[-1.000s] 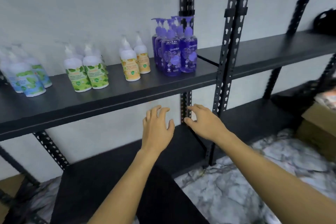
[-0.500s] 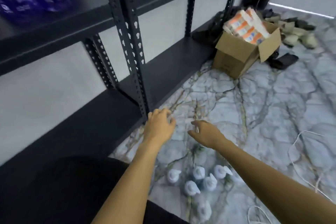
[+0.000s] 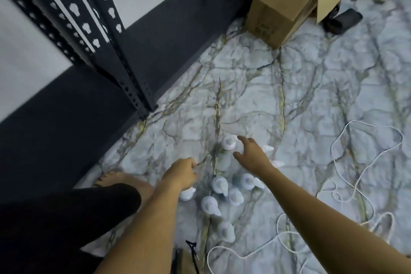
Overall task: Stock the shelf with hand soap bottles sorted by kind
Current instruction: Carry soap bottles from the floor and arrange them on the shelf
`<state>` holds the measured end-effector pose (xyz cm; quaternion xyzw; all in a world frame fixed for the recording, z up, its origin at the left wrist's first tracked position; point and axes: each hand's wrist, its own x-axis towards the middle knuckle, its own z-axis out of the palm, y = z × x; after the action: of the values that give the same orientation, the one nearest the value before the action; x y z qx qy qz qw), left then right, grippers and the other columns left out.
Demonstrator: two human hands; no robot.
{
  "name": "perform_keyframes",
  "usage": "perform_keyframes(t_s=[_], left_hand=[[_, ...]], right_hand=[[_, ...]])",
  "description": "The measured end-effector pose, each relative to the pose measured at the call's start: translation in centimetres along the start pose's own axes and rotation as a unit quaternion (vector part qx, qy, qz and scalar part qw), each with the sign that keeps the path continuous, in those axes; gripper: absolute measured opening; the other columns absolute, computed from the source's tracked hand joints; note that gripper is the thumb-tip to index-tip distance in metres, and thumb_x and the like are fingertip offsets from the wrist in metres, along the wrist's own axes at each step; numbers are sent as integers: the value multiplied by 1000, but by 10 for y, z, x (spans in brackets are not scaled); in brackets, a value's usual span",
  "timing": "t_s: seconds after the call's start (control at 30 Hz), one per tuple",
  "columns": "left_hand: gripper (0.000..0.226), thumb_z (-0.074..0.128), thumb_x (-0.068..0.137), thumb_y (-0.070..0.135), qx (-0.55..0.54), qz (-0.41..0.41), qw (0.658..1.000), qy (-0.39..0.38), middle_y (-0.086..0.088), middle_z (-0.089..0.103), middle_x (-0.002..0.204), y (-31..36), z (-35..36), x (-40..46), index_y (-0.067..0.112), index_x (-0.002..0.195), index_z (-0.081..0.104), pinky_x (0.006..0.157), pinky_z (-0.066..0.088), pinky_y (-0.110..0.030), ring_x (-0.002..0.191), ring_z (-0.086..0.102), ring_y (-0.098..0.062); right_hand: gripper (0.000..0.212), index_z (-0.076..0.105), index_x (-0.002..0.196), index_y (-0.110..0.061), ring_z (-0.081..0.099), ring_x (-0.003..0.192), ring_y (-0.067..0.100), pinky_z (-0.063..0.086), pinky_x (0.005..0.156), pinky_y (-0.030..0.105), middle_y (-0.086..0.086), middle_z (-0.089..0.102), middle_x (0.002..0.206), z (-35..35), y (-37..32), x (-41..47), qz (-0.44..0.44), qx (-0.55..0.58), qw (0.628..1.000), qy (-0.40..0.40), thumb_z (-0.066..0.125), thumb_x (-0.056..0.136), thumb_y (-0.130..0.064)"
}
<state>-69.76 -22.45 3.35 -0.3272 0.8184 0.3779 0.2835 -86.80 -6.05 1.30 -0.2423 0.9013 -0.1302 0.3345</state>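
Several white-capped pump soap bottles stand on the marble floor, seen from above. My right hand hovers over the far ones with fingers spread, next to one bottle, holding nothing. My left hand hangs above the left side of the group with fingers loosely curled and nothing visible in it; a bottle cap shows just under its wrist. The black shelf unit's lowest board lies to the left, bare.
A perforated black upright stands on the floor ahead left. An open cardboard box with orange-and-white packs sits at the back. A white cord loops over the floor on the right. My bare foot and black-clad leg are at lower left.
The view has swung down from the stocked shelf to the floor. Both hands have lowered toward the bottles standing there, the right one reaching farthest.
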Motion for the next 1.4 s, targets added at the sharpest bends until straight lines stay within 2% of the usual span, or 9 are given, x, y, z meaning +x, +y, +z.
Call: perform_keyframes(t_s=[0.1,0.23,0.4,0.6,0.7,0.8,1.1,1.27,1.4], left_hand=[[34,59,93,23,1,-10,999,-34,-11,57,129,-7,10,10,12,125,57,86,45,-30,113,56,-28],[32,59,94,22,34,-20,995,-88,-11,58,132,-14,22,16,8,123,61,98,44,-30,118,55,-27],[38,60,94,23,84,-35,985,-148,-11,55,135,-18,32,22,8,128,59,100,45,-31,121,54,-28],[26,54,94,11,84,-39,979,-182,-25,63,118,-19,37,25,-6,110,66,92,49,-38,112,59,-35],[25,52,91,7,63,-48,984,-160,-29,62,116,-19,33,24,-11,104,64,90,49,-41,111,58,-40],[28,48,93,5,24,-54,991,-123,-22,64,119,-18,23,20,-8,110,65,89,47,-32,112,60,-34],[18,58,91,9,-138,-46,989,1,-10,61,114,11,-40,-9,18,105,65,53,42,-24,87,57,-24],[17,67,89,17,-172,8,981,84,-4,58,103,32,-89,-43,12,106,65,69,43,-26,100,59,-24],[23,68,87,15,-166,29,972,162,-1,61,112,29,-132,-81,13,110,68,79,43,-26,108,58,-21]], right_hand=[[70,28,154,-14,45,131,34,43,103,43,10,30,155,5,1,19,-5,-1,999,34,60,92,-25],[69,29,154,-15,36,137,32,42,103,45,8,32,154,6,1,43,-18,-49,999,3,61,93,-24],[52,46,141,-14,54,118,32,47,92,37,12,43,138,10,-3,59,-2,-51,999,-14,59,92,-18],[43,53,132,-12,60,103,33,49,94,39,13,46,129,17,-8,59,18,-15,1000,-9,60,89,-14],[44,54,130,-13,59,107,33,50,95,42,12,46,128,19,-13,56,24,-2,1000,-14,60,87,-16],[43,55,129,-15,60,104,33,51,93,43,11,46,128,18,-20,51,19,1,1000,-4,60,86,-18],[40,52,126,-19,58,91,30,48,77,35,11,46,122,-30,-70,29,-52,-3,998,38,61,87,-12],[33,57,120,-19,58,97,29,40,73,30,11,51,119,-71,-117,8,-137,-5,988,63,64,89,-14],[28,61,113,-20,58,103,25,39,74,28,7,58,114,-109,-164,-14,-206,-8,975,82,65,86,-13]])
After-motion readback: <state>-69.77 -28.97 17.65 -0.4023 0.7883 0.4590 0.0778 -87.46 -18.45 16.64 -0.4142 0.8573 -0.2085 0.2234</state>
